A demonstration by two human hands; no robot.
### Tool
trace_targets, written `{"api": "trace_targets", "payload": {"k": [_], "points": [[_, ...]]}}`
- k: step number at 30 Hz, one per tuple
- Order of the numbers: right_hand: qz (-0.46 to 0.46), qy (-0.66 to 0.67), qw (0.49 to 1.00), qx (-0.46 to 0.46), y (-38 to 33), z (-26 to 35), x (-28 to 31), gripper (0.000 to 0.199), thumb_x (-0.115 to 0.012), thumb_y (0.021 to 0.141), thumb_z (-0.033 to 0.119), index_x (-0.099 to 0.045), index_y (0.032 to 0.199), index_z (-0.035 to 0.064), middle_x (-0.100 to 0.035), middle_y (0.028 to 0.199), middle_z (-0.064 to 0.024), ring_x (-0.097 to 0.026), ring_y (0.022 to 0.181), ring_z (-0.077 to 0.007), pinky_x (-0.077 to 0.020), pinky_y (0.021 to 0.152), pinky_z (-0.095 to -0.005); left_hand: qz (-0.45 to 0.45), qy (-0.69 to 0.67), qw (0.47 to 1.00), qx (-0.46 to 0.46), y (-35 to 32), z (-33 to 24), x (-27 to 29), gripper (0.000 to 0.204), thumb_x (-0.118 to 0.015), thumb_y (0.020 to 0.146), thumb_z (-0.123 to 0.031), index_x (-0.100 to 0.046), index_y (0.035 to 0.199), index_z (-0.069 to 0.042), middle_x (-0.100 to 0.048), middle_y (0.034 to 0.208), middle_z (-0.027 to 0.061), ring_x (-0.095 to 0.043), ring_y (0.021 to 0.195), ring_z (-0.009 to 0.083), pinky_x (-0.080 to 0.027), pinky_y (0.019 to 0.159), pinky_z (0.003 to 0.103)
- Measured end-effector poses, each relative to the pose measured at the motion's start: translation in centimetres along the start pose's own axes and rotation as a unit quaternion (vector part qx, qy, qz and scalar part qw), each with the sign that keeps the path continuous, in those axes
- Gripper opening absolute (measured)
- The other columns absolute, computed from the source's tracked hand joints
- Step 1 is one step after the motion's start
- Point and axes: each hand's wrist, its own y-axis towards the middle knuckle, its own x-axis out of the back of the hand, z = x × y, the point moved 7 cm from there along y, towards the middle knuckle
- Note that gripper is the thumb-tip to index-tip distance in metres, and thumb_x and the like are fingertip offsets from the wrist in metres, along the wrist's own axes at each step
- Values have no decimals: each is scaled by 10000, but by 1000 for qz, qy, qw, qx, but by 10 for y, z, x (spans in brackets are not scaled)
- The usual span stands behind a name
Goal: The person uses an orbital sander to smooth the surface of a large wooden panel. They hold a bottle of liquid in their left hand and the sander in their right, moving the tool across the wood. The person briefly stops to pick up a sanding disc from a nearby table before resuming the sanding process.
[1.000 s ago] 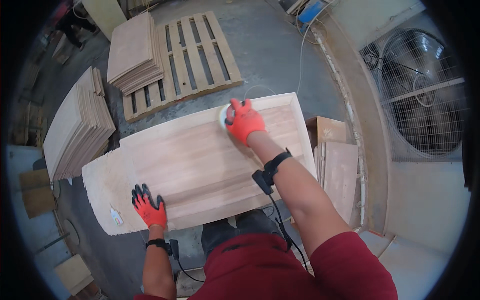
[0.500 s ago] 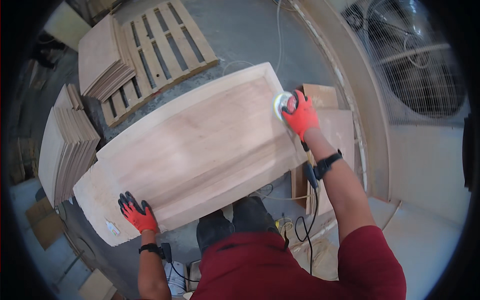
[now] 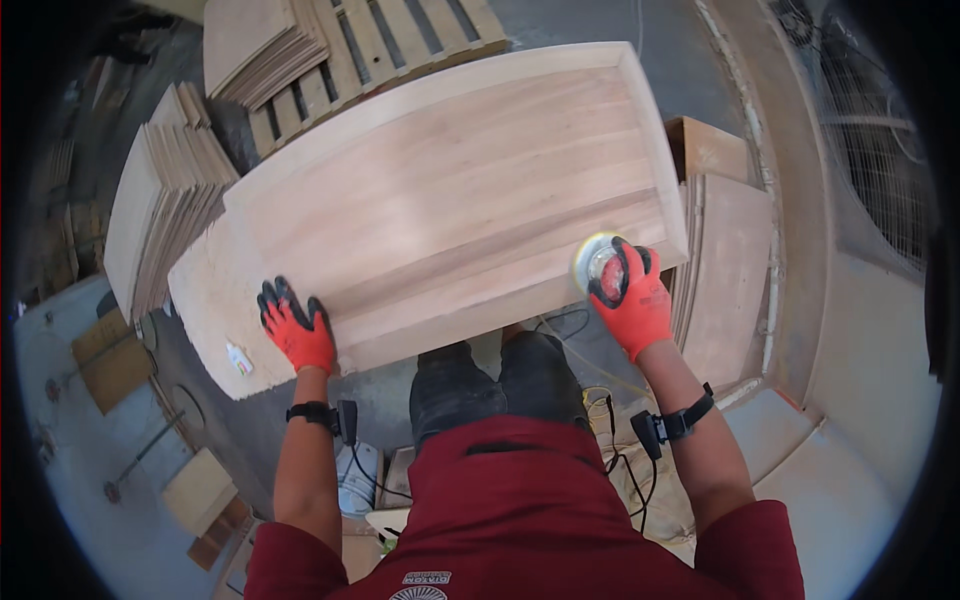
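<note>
A long pale wooden panel [image 3: 440, 180] with a raised, bevelled rim and one curved long side lies in front of me. My right hand [image 3: 642, 308], in a red and black glove, is closed round the top of a round orbital sander [image 3: 597, 262]. The sander's disc sits at the panel's near right corner, over the rim. My left hand [image 3: 298, 330], gloved the same way, lies on the near left part of the panel with its fingers spread. Left of that hand, a small white tube [image 3: 239, 359] rests on the rough-edged left end.
Stacks of thin wooden sheets stand at the left [image 3: 165, 200] and far left, the latter by a slatted pallet [image 3: 385, 40]. More sheets [image 3: 730, 270] and a cardboard box [image 3: 712, 150] are at the right. Hose and cables [image 3: 625, 455] lie near my legs.
My right hand has brought the sander along the panel's right end, from its far part to the near corner. My left hand stays on the panel. The view has tilted toward me.
</note>
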Motion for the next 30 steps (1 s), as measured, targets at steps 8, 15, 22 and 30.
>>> {"api": "trace_targets", "payload": {"k": [8, 15, 22, 30], "points": [[60, -37, 985, 161, -35, 124, -71, 752, -855, 758, 326, -536, 1421, 171, -484, 1411, -195, -657, 1109, -388, -569, 872, -464, 12, -70, 997, -25, -16, 25, -9, 701, -763, 836, -362, -529, 1403, -21, -404, 1553, 287, -345, 1430, 511, -214, 1206, 604], [118, -64, 958, 254, -70, 222, -123, 733, -860, 742, 332, -564, 1393, 175, -485, 1411, -232, -663, 1094, -398, -575, 840, -470, 71, -118, 989, -48, -95, 80, -10, 642, -789, 748, -334, -595, 1272, -19, -484, 1445, 314, -407, 1355, 547, -222, 1174, 674], [186, -72, 916, 350, -107, 344, -174, 752, -862, 715, 290, -561, 1393, 165, -493, 1398, -228, -659, 1089, -409, -584, 822, -476, -19, -205, 974, 93, -158, 155, 14, 717, -775, 807, -292, -486, 1393, 2, -410, 1499, 327, -323, 1425, 555, -202, 1187, 679], [176, -99, 854, 480, -135, 458, -241, 509, -717, 862, 297, -582, 1353, 270, -562, 1281, -172, -688, 972, -350, -588, 793, -462, -128, -329, 915, 196, -89, 227, 39, 644, -695, 920, -139, -445, 1498, -4, -487, 1470, 257, -508, 1339, 394, -378, 1146, 461]]}}
